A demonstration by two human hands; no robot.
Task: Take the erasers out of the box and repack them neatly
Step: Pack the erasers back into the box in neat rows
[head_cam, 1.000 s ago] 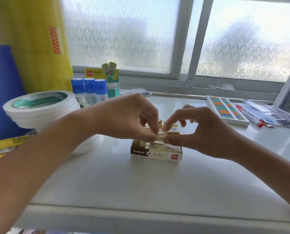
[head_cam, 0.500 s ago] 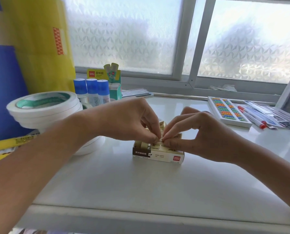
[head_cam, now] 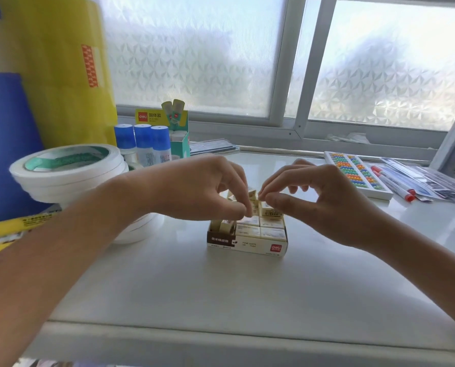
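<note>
A person's left hand (head_cam: 194, 189) and right hand (head_cam: 319, 205) meet above a small open box (head_cam: 247, 243) of erasers (head_cam: 261, 227) standing at the middle of a white table (head_cam: 221, 292). Both hands curl thumb toward forefinger, their tips nearly touching over the far rows; whether either pinches an eraser cannot be told. The box front carries a red "deli" logo at right, Chinese characters on a brown panel at left, and small print too blurred to read. Far left, a yellow card (head_cam: 155, 116) reads "deli" behind three blue-capped glue sticks (head_cam: 143, 144), beside stacked rolls of white tape (head_cam: 67, 170). Far right lie a bead abacus (head_cam: 356, 173) and red-capped markers (head_cam: 394, 182).
</note>
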